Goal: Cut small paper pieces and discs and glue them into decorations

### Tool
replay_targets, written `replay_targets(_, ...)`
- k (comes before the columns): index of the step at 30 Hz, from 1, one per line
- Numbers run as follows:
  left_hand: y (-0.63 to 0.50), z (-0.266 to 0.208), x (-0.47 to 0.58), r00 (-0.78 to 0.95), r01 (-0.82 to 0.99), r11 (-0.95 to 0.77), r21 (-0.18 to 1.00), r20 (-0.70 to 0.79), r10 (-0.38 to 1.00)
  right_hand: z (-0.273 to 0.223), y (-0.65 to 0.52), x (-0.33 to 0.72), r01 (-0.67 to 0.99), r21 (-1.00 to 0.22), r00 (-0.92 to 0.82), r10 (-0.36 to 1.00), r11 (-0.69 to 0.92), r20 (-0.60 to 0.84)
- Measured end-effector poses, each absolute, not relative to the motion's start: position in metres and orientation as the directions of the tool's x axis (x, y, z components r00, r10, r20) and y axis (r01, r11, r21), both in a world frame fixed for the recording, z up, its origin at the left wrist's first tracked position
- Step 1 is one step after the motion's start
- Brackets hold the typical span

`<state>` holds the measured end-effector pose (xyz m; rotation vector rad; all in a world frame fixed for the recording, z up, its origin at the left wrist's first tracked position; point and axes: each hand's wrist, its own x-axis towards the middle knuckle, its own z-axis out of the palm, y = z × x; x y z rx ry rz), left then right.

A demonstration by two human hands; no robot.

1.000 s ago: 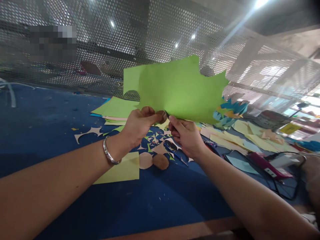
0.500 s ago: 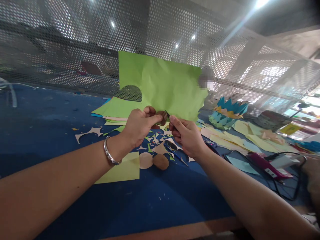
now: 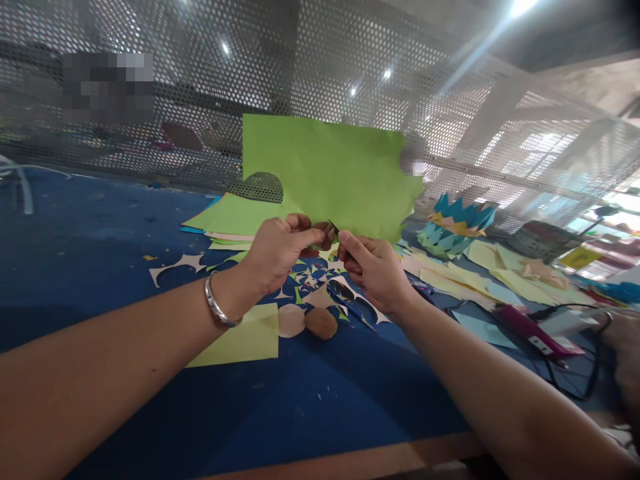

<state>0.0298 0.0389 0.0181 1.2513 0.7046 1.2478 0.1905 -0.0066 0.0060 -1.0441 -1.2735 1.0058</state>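
Observation:
Upright before me stands a large sheet of green paper [image 3: 340,167], with a rounded notch cut from its lower left and a jagged right edge. My left hand [image 3: 280,250] pinches its lower edge together with a brown round piece [image 3: 324,233]. My right hand [image 3: 373,270] is closed around what look like small scissors [image 3: 333,227]; just a thin dark tip shows, touching the round piece's edge, and the handles are hidden. Below my hands lie a pale paper disc [image 3: 291,321], a brown disc [image 3: 321,323] and a yellow sheet [image 3: 240,340].
Paper scraps [image 3: 313,277] and a blue-handled tool [image 3: 357,313] lie on the blue table [image 3: 310,407]. Stacked coloured sheets [image 3: 240,217] are behind my left hand. To the right are a zigzag paper crown [image 3: 455,227], loose sheets and a magenta power strip [image 3: 540,330] with cables. A perforated screen [image 3: 200,73] rises behind.
The green sheet's top edge has dropped slightly and the sheet has shifted a little right, looking flatter. Both hands keep nearly the same place and grip.

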Motion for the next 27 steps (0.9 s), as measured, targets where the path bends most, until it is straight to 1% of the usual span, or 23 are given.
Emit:
replay_targets(4,0.043,0.017,0.029,0.246,-0.31,-0.154,0.938,0.236,0.94,0.006,-0.006,0.193,0.015,-0.969,0.037,0.968,0.246,0.246)
replay_targets(9,0.045,0.016,0.025,0.259,-0.297,-0.226,0.928,0.306,0.916,0.005,-0.005,0.196,0.055,-0.963,0.039,0.963,0.263,0.265)
replay_targets(14,0.043,0.017,0.025,0.252,-0.296,-0.246,0.923,0.324,0.912,0.007,-0.004,0.197,0.043,-0.959,0.031,0.959,0.281,0.282)
replay_targets(18,0.043,0.017,0.025,0.272,-0.32,-0.279,0.905,0.37,0.888,0.01,-0.005,0.197,0.045,-0.959,0.02,0.96,0.279,0.28)
replay_targets(27,0.042,0.017,0.024,0.272,-0.324,-0.34,0.883,0.431,0.86,0.01,-0.004,0.202,0.13,-0.938,0.001,0.946,0.321,0.324)
